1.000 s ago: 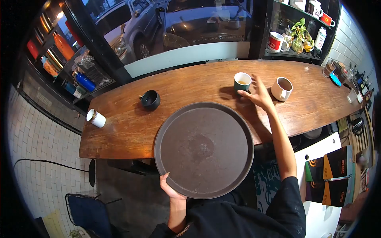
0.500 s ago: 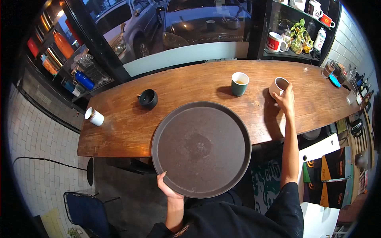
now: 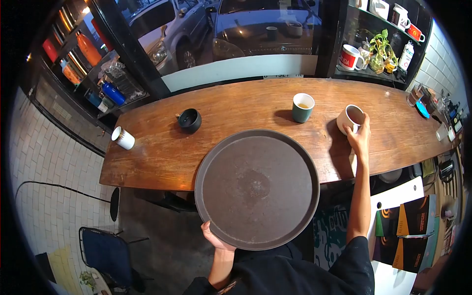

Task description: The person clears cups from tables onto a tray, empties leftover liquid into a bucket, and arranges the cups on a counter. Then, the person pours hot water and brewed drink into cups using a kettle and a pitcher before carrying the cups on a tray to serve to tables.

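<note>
Supporting brown tray at lower centre with left hand, partly hidden beneath. Grasping white mug at right with right hand, partly obscuring it. Impossible to confirm worktop contact.

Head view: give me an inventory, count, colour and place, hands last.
Table: 1, wooden brown, middle
Tray: 1, dark brown, centre
Green cup: 1, green and white, right of centre
Pale cup: 1, off-white, right of green cup
Black cup: 1, black, left of centre
White cup: 1, mostly white, table's left end
Mugs: several, white or red, upper right
Bottles: several, including blue and orange, upper left
Cars: 2, colours unclear, outside, top
Chair: 1, dark blue, lower left
Printed packs: 2, black and orange, lower right
Left hand: 1, bare, tray's lower-left edge
Right hand: 1, bare, on pale cup
</note>
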{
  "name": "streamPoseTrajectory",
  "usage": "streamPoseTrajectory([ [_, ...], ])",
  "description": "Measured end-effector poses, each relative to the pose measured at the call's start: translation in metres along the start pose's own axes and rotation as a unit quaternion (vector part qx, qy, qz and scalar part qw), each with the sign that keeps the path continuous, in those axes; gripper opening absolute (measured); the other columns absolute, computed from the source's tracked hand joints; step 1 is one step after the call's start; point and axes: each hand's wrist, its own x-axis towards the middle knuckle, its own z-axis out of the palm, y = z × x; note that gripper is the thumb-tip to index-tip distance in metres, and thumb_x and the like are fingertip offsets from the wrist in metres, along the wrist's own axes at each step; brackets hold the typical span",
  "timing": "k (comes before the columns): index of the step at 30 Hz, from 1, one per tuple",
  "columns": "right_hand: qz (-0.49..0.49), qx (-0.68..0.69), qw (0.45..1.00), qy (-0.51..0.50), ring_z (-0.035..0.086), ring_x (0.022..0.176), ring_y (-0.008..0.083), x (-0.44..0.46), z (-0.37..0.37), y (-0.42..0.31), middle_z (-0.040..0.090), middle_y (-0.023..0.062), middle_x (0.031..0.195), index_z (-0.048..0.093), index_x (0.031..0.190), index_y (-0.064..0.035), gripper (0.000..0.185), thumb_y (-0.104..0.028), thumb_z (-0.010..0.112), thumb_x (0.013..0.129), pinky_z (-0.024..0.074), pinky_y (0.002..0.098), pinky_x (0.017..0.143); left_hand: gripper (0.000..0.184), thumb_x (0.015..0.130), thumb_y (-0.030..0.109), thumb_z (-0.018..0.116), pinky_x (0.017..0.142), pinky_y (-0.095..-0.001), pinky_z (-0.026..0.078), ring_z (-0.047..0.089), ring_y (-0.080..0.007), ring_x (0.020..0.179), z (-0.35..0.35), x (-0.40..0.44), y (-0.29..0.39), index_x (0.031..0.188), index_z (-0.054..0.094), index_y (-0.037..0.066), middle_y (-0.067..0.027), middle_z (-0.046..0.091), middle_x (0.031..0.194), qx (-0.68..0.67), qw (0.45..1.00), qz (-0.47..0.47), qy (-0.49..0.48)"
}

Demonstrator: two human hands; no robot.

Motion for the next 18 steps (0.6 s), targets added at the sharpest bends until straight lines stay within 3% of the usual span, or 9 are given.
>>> streamPoseTrajectory([
  [4,-0.030,0.069,0.993,-0.096,0.055,0.110,0.0304,-0.025,-0.032,-0.044,0.055,0.0226,0.118,0.037,0.131,0.0015,0.076,-0.015,0.076,0.068,0.0435,0.0382,0.094,0.058,0.078,0.039,0.044,0.086,-0.0426,0.048,0.055,-0.0314,0.104,-0.015,0.000,-0.002,0.121,0.048,0.001,-0.0160,0.054,0.119,-0.012,1.000,-0.008,-0.016],
  [6,-0.040,0.099,0.982,-0.157,0.047,0.119,0.0271,-0.039,-0.042,-0.059,0.046,0.0207,0.130,0.032,0.136,-0.0003,0.085,-0.015,0.079,0.067,0.0415,0.0380,0.096,0.058,0.077,0.039,0.044,0.086,-0.0427,0.048,0.055,-0.0315,0.104,-0.009,-0.002,-0.002,0.121,0.048,0.001,-0.0158,0.054,0.119,-0.007,0.999,-0.027,-0.018],
  [8,-0.080,0.131,0.968,-0.197,0.051,0.115,0.0275,-0.057,-0.052,-0.092,0.052,0.0200,0.123,0.031,0.136,-0.0007,0.083,-0.011,0.078,0.068,0.0433,0.0392,0.094,0.058,0.076,0.038,0.044,0.086,-0.0428,0.048,0.055,-0.0315,0.104,-0.008,-0.001,-0.003,0.121,0.049,0.002,-0.0155,0.054,0.118,-0.002,0.999,-0.039,-0.027],
  [10,-0.064,0.234,0.934,-0.261,0.049,0.118,0.0269,-0.079,-0.050,-0.108,0.050,0.0195,0.125,0.030,0.137,-0.0010,0.086,-0.014,0.080,0.068,0.0398,0.0382,0.098,0.060,0.073,0.038,0.045,0.085,-0.0433,0.048,0.055,-0.0319,0.103,-0.020,0.003,-0.003,0.121,0.049,0.002,-0.0152,0.054,0.118,-0.010,0.999,-0.037,-0.013],
  [12,-0.040,0.303,0.895,-0.325,0.046,0.121,0.0268,-0.102,-0.051,-0.132,0.047,0.0198,0.129,0.027,0.138,-0.0014,0.089,-0.008,0.080,0.066,0.0365,0.0381,0.102,0.060,0.072,0.037,0.046,0.085,-0.0434,0.048,0.055,-0.0321,0.103,-0.030,0.001,0.000,0.121,0.049,0.002,-0.0151,0.054,0.117,-0.010,0.999,-0.028,-0.013],
  [14,-0.057,0.264,0.880,-0.391,0.044,0.124,0.0284,-0.118,-0.051,-0.156,0.045,0.0214,0.130,0.028,0.137,-0.0007,0.089,-0.009,0.080,0.066,0.0352,0.0385,0.103,0.060,0.071,0.037,0.046,0.085,-0.0435,0.048,0.055,-0.0323,0.102,-0.034,-0.005,0.007,0.121,0.049,0.002,-0.0150,0.055,0.117,-0.012,1.000,-0.020,-0.008],
  [18,-0.109,0.271,0.854,-0.430,0.041,0.125,0.0346,-0.155,-0.036,-0.184,0.045,0.0228,0.131,0.030,0.135,0.0014,0.088,-0.011,0.081,0.065,0.0339,0.0401,0.104,0.061,0.068,0.032,0.046,0.087,-0.0441,0.047,0.054,-0.0331,0.102,-0.038,-0.024,0.024,0.121,0.049,0.002,-0.0147,0.055,0.116,-0.052,0.997,-0.053,-0.022],
])
